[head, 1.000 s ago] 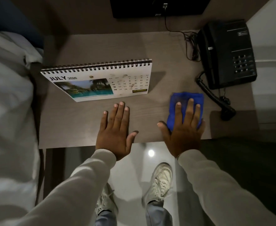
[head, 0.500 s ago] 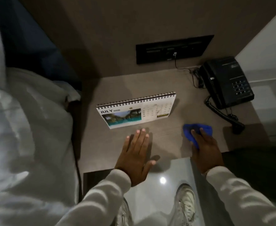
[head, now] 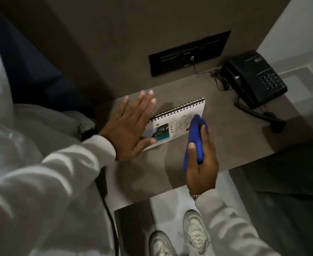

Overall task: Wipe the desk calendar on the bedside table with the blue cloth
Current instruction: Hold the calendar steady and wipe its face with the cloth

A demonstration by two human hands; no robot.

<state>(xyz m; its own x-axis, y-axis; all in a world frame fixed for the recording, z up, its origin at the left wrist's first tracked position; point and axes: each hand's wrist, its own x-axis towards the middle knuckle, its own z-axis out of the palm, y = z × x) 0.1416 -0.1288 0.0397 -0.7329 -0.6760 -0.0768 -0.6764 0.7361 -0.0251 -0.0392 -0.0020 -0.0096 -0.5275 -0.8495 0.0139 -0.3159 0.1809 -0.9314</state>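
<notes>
The white spiral-bound desk calendar [head: 177, 121] stands on the brown bedside table [head: 235, 133], its picture page facing me. My left hand [head: 131, 126] is flat and spread over the calendar's left end, hiding the month heading, with the thumb across the lower left corner. My right hand [head: 201, 163] grips the bunched blue cloth [head: 195, 137], whose upper end overlaps the calendar's lower right part over the date grid.
A black telephone [head: 253, 80] with a coiled cord [head: 251, 112] sits at the table's back right. A dark wall panel [head: 189, 52] with a plugged-in cable is behind. White bedding [head: 22, 135] lies to the left. My shoes [head: 194, 231] are on the floor below.
My right hand picked the blue cloth up off the table and brought it onto the calendar's right side. My left hand lifted from the table and moved over the calendar's left end.
</notes>
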